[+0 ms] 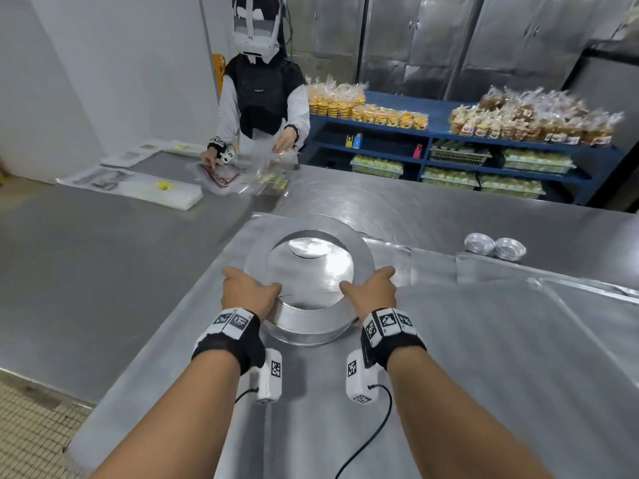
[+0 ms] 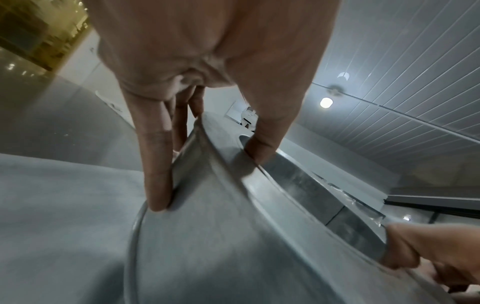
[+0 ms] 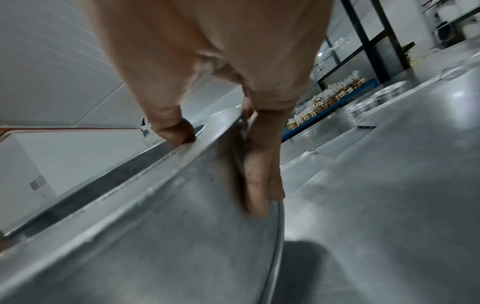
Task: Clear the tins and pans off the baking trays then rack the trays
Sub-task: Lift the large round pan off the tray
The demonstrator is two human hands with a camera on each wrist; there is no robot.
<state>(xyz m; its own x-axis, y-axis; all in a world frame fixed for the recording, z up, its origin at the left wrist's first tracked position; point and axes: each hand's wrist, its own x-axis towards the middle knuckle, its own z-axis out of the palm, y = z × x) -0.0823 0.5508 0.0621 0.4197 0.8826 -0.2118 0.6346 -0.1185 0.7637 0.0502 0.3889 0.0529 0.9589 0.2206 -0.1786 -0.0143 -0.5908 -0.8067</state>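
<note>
Steel table (image 1: 103,271) carries one baking tray (image 1: 484,340); I grip one round pan (image 1: 304,326) with my left hand (image 1: 247,293) and right hand (image 1: 371,292), beside seemingly two tin stacks (image 1: 494,248).

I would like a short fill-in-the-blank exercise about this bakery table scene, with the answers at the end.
1. The round cake pan is gripped by ____ hands.
2. Each thumb hooks over the pan's ____.
3. The small stacked foil tins stand to the ____ of the pan.
4. The packaged baked goods sit on ____ shelves.

Missing words: both; rim; right; blue
</note>
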